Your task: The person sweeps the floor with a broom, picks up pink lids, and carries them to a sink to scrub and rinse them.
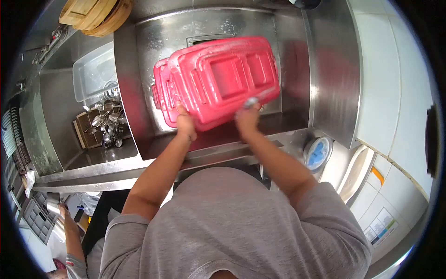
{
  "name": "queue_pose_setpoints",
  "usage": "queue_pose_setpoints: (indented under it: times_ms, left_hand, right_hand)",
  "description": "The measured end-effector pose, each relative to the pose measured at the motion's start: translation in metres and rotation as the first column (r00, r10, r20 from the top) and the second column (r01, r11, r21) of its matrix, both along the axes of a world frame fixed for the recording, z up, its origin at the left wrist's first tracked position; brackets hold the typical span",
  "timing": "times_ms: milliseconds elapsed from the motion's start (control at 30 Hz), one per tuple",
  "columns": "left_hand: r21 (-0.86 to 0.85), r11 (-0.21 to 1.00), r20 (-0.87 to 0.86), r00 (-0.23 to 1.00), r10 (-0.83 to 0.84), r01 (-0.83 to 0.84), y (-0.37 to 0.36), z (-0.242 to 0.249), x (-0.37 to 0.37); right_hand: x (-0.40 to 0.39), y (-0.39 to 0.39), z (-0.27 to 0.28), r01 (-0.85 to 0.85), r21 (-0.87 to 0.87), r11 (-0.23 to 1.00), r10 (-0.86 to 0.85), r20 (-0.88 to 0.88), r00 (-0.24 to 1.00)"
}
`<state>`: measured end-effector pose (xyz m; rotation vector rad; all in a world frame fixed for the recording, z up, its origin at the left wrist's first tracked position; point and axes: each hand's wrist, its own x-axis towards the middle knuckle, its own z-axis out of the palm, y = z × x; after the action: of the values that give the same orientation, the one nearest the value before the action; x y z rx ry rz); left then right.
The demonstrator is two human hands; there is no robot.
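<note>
Large red plastic lids (227, 76) lie overlapped and wet in the steel sink (292, 69), the top one showing raised and sunken panels. My left hand (186, 124) grips the near edge of the top lid, its thumb over the rim. At the lid's near right edge, my right hand (247, 120) is closed around a small silvery steel scourer (251, 102), which touches the lid's surface. Motion blurs this hand, so its fingers show only in part. Part of another red lid sticks out at the left beneath the top one.
Left of the sink, a second basin holds a clear plastic tub (95, 72) and heaped spoons and forks (109, 123). Bamboo steamers (95, 16) stand at the upper left. A container with blue contents (318, 153) sits at right. Another person's hand (63, 211) holds metalware at lower left.
</note>
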<state>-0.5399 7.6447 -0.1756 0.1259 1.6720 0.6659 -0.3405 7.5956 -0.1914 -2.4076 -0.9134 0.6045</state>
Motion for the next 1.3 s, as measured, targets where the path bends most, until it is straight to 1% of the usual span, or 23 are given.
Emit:
queue_pose_setpoints:
  times_ms: [67,100,133,167,200,233,267,333,367,400,433,467,600,667,700,767,867,933,967,1100,1200,1267,1300]
  left_hand:
    - [0.039,0.999,-0.053,0.999,-0.011,0.013,-0.003,-0.026,0.006]
    - [0.019,0.996,0.247,0.966,0.077,-0.084,0.007,-0.010,0.000]
    - [-0.028,0.985,0.519,0.840,0.161,-0.171,0.016,0.003,-0.005]
    - [-0.023,0.986,0.518,0.841,0.155,-0.168,0.021,0.007,-0.010]
    - [-0.026,0.982,0.507,0.844,0.174,-0.186,0.023,0.010,-0.018]
    - [-0.031,0.977,0.492,0.848,0.198,-0.210,0.022,0.013,-0.028]
    - [-0.031,0.970,0.476,0.850,0.226,-0.240,0.022,0.018,-0.035]
    - [-0.043,0.967,0.381,0.891,0.247,-0.249,0.023,0.023,-0.039]
    - [0.059,0.970,0.371,0.907,0.199,-0.237,0.026,0.014,-0.040]
    - [0.151,0.964,0.355,0.922,0.152,-0.217,0.027,0.008,-0.042]
    - [0.154,0.955,0.361,0.914,0.184,-0.253,0.031,0.004,-0.043]
    - [0.148,0.956,0.357,0.915,0.189,-0.255,0.028,0.000,-0.048]
    - [0.118,0.958,0.433,0.882,0.188,-0.262,0.039,0.024,-0.050]
    - [0.067,0.975,0.337,0.925,0.176,-0.210,0.042,0.033,-0.049]
    - [0.040,0.980,0.327,0.929,0.171,-0.195,0.040,0.030,-0.050]
    - [0.077,0.980,0.256,0.954,0.157,-0.182,0.035,0.005,-0.059]
    - [0.114,0.990,0.006,0.996,0.088,-0.088,0.042,-0.005,-0.068]
    - [-0.012,0.999,-0.240,0.970,0.034,-0.038,0.039,-0.001,-0.064]
    - [0.090,0.992,-0.157,0.982,0.104,-0.091,0.032,-0.043,-0.070]
    - [0.018,0.943,-0.034,0.942,0.333,-0.332,0.035,-0.029,-0.059]
    - [0.022,0.926,0.040,0.925,0.377,-0.378,0.039,-0.012,-0.057]
    - [0.010,0.907,0.033,0.907,0.420,-0.420,0.042,-0.006,-0.053]
    - [-0.002,0.888,0.017,0.888,0.459,-0.460,0.039,-0.003,-0.050]
  right_hand:
    - [-0.048,0.018,0.039,-0.379,0.372,0.847,0.202,0.433,0.878]
    - [-0.041,0.025,0.056,-0.377,0.372,0.848,0.197,0.439,0.877]
    - [-0.029,0.034,0.071,-0.588,0.138,0.797,0.474,0.461,0.750]
    - [-0.017,0.047,0.087,-0.750,-0.095,0.654,0.713,0.407,0.571]
    - [0.000,0.074,0.107,-0.469,-0.006,0.883,0.467,-0.080,0.881]
    - [0.040,0.084,0.077,-0.680,0.066,0.730,0.654,0.219,0.724]
    - [0.067,0.091,0.053,-0.545,0.025,0.838,0.453,0.527,0.719]
    - [0.049,0.110,0.064,-0.539,0.068,0.839,0.413,0.565,0.714]
    - [0.017,0.114,0.087,-0.441,0.281,0.853,0.424,0.121,0.897]
    - [-0.025,0.103,0.107,-0.255,0.404,0.879,0.409,-0.359,0.839]
    - [-0.059,0.081,0.101,-0.631,0.355,0.690,0.671,0.012,0.741]
    - [-0.080,0.068,0.100,-0.892,0.159,0.423,0.822,0.346,0.452]
    - [-0.040,0.092,0.076,-0.909,-0.070,0.412,0.820,0.463,0.336]
    - [0.011,0.119,0.058,-0.793,-0.096,0.602,0.721,0.492,0.488]
    - [0.042,0.132,0.042,-0.736,0.180,0.653,0.585,0.498,0.640]
    - [0.099,0.151,0.021,-0.487,0.244,0.839,0.386,0.363,0.848]
    - [0.064,0.168,0.091,-0.403,0.413,0.817,0.244,0.386,0.890]
    - [0.043,0.166,0.074,-0.817,0.137,0.560,0.627,0.575,0.526]
    - [0.034,0.163,0.048,-0.822,-0.028,0.568,0.768,0.376,0.518]
    - [0.014,0.168,0.040,-0.696,-0.212,0.686,0.727,0.245,0.642]
    - [0.016,0.174,0.036,-0.435,-0.404,0.805,0.539,0.189,0.821]
    - [0.032,0.178,0.050,-0.538,-0.311,0.784,0.351,-0.491,0.797]
    - [0.035,0.172,0.045,-0.349,-0.222,0.910,0.136,-0.635,0.760]
